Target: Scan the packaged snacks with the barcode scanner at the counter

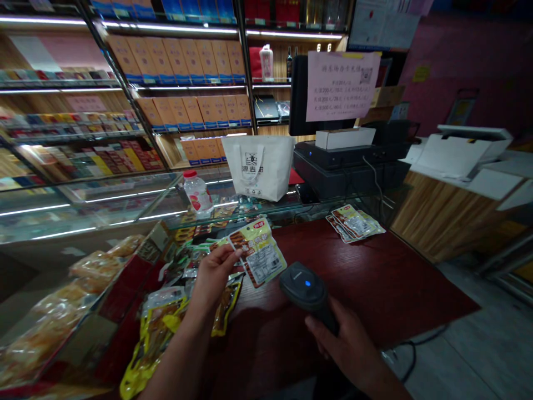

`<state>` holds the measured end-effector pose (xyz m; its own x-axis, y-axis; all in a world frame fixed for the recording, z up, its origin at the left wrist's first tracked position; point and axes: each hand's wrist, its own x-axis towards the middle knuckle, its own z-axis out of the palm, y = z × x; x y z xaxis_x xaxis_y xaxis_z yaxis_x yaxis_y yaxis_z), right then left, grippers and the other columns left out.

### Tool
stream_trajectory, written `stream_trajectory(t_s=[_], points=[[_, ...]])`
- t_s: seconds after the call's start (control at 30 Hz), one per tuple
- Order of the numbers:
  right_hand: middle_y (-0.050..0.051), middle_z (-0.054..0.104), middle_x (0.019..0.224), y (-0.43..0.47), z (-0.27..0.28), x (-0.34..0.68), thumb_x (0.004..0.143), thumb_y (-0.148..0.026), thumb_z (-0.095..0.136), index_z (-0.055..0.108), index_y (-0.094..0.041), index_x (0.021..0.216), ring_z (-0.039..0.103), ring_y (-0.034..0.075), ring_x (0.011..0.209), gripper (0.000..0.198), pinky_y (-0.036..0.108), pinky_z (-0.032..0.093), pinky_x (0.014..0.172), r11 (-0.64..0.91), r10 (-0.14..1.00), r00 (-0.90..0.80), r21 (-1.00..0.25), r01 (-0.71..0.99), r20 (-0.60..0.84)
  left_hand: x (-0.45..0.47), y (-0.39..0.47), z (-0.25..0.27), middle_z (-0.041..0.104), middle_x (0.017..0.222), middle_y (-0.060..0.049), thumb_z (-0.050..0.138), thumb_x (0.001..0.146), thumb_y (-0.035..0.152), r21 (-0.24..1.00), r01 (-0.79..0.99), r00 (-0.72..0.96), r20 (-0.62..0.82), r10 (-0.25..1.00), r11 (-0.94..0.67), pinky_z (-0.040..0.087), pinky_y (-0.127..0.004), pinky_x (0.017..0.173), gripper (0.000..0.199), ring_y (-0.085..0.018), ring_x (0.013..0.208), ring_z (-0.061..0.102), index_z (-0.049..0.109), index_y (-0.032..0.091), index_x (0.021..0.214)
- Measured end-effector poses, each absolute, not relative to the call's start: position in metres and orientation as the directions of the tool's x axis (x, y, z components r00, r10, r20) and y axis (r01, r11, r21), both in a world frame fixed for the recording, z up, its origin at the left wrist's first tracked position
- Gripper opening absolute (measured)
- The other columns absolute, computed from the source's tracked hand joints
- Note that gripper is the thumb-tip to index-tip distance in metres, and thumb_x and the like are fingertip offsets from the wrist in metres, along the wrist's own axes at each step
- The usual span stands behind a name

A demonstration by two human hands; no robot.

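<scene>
Pinching a yellowish, seemingly brown-striped packet (pixel 263 256), the left hand (pixel 215 272) is near the right hand (pixel 345 340) gripping a dark scanner (pixel 305 289).

Left hand (pixel 214 272), left forearm (pixel 183 347) bare; right hand (pixel 345 339), right forearm (pixel 378 372) likewise.

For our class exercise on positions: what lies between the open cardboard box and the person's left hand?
In the head view, several shiny packets lie between the open cardboard box and the left hand, which holds a flat packet.

Pink sign (pixel 343 86): "200", "500" (Chinese text)
</scene>
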<state>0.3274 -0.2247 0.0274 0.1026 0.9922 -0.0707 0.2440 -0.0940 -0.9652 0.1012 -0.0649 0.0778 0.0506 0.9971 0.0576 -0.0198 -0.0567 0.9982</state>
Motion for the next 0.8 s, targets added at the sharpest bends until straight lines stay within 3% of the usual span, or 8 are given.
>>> stream_trajectory(t_s=[0.37,0.6,0.8], points=[[0.001,0.059,0.056,-0.223,0.024,0.329,0.084,-0.060,0.062,0.069,-0.016,0.111,0.055,0.018,0.051,0.052,0.026,0.044,0.053,-0.082,0.983,0.182,-0.970,0.230,-0.040,0.109,-0.060,0.073,0.072,0.086,-0.005,0.088,0.052,0.055,0.998,0.012,0.034,0.067,0.997,-0.067,0.058,-0.027,0.064,0.054,-0.017,0.076,0.065,0.070,0.013,0.081],[0.000,0.058,0.058,-0.219,0.020,0.343,0.086,-0.057,0.061,0.066,-0.016,0.110,0.054,0.016,0.050,0.048,0.024,0.042,0.050,-0.083,0.989,0.137,-0.971,0.222,-0.054,0.124,-0.058,0.079,0.073,0.084,-0.005,0.088,0.051,0.054,0.999,0.023,0.085,0.029,0.996,-0.031,0.055,-0.023,0.061,0.055,-0.016,0.074,0.065,0.071,0.014,0.085],[-0.002,0.056,0.055,-0.214,0.008,0.367,0.086,-0.062,0.059,0.058,-0.016,0.089,0.052,0.013,0.048,0.046,0.022,0.042,0.048,-0.123,0.951,0.290,-0.991,0.047,-0.105,0.167,-0.035,0.047,0.073,0.084,-0.006,0.090,0.054,0.037,0.979,-0.087,0.201,-0.166,0.965,0.187,0.056,-0.023,0.060,0.042,-0.016,0.072,0.067,0.069,0.013,0.082]])
